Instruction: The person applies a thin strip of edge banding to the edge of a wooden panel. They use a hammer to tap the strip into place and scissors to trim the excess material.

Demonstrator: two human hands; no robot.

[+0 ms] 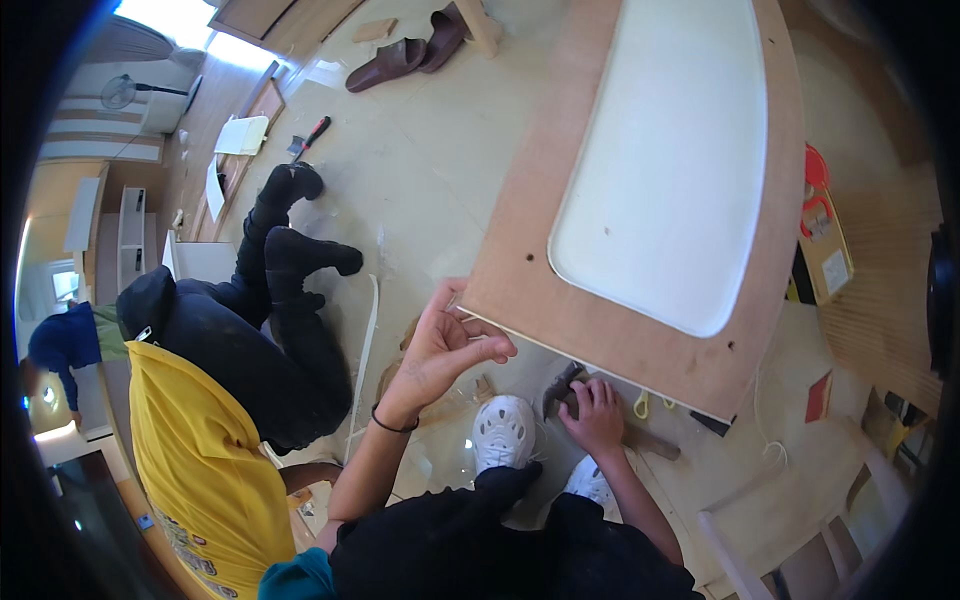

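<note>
A brown wooden panel point(520, 235) with a white rounded inset point(660, 190) tilts up in front of me. At its near left corner is my left hand point(440, 350), its fingers partly hidden at the edge and its thumb reaching along the lower edge. Below the panel, close to the floor, my right hand point(597, 420) is closed round a hammer point(650, 440) just behind its dark head. The hammer's wooden handle points off to the right. Several dark holes or fixings show on the panel's border.
A person in a yellow shirt point(205, 440) sits or crouches at my left, legs stretched across the floor. Brown sandals point(385, 68) and a red-and-black hand tool point(310, 138) lie farther off. Red-handled scissors point(815, 215) and a box point(828, 262) are at the right.
</note>
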